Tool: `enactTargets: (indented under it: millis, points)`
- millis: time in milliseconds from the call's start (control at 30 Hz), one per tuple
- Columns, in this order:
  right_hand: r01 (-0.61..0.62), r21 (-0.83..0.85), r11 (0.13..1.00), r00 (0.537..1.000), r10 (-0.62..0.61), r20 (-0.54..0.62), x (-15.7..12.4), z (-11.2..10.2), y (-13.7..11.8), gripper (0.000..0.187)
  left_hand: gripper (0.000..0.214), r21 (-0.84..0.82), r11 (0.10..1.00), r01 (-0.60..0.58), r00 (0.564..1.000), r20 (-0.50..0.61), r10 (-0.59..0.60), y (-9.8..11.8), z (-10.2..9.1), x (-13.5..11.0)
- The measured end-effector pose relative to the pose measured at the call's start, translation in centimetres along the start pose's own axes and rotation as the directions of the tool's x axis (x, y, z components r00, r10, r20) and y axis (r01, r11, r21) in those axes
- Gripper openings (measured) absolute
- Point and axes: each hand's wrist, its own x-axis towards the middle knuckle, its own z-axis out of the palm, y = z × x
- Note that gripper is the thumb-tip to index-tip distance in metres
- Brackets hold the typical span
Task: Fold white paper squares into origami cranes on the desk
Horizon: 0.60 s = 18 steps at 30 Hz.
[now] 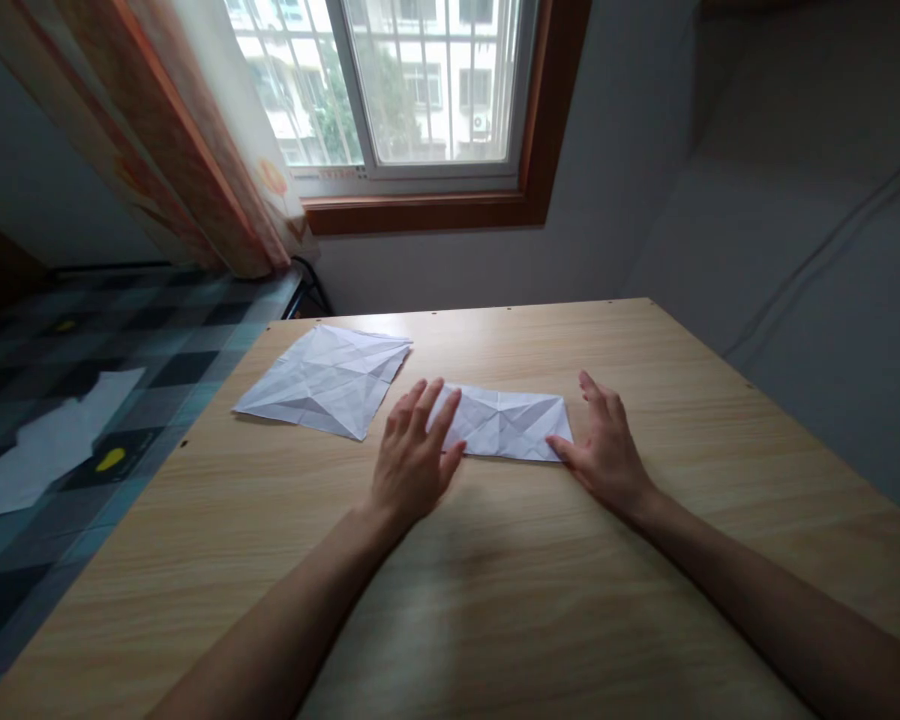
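paper [501, 424], white, creased, rectangular, is lying on a pale wooden table [525, 590]; loosely open left hand [414, 452] and right hand [606, 452] are resting at its ends, apparently gripping nothing; even pressing should be keeping it aligned.

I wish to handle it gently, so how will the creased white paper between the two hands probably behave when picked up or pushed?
The creased paper is probably very light, since it looks thin. Its many fold lines suggest it may bend or open along them. Lying flat on the smooth-looking table, it would likely slide, not roll, if pushed.
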Motion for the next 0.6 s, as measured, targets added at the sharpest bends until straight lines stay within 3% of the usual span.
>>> enactTargets:
  millis: [67,133,200,300,433,500,600]
  points:
    - [0.133,-0.028,0.991,0.991,-0.132,0.029,0.2,0.0,0.0,0.075,0.061,-0.011,0.995,-0.100,0.975,0.196,0.100,0.6,0.2,0.1]
    - [0.239,-0.052,0.970,0.967,-0.233,0.099,0.5,0.3,-0.3,0.069,0.062,-0.060,0.990,-0.131,0.906,0.397,0.144,0.9,0.4,0.3]
    - [0.323,-0.067,0.944,0.932,-0.305,0.195,1.1,0.9,-0.8,0.066,0.063,-0.095,0.989,-0.111,0.844,0.516,0.145,1.1,0.4,0.5]
    - [0.426,-0.058,0.903,0.850,-0.377,0.367,2.2,2.3,-1.8,0.065,0.062,-0.110,0.991,-0.077,0.813,0.568,0.126,1.0,0.1,0.7]
    - [0.512,-0.014,0.859,0.697,-0.406,0.590,3.4,3.8,-2.3,0.069,0.062,-0.112,0.992,-0.058,0.806,0.581,0.113,0.9,0.1,0.6]
    - [0.528,-0.010,0.849,0.671,-0.410,0.618,3.5,3.8,-1.9,0.070,0.065,-0.085,0.996,-0.028,0.811,0.581,0.072,0.9,0.3,0.5]
    - [0.532,-0.038,0.846,0.685,-0.404,0.607,3.0,3.0,-0.8,0.070,0.073,-0.029,0.999,0.044,0.812,0.583,-0.019,0.9,0.4,0.4]
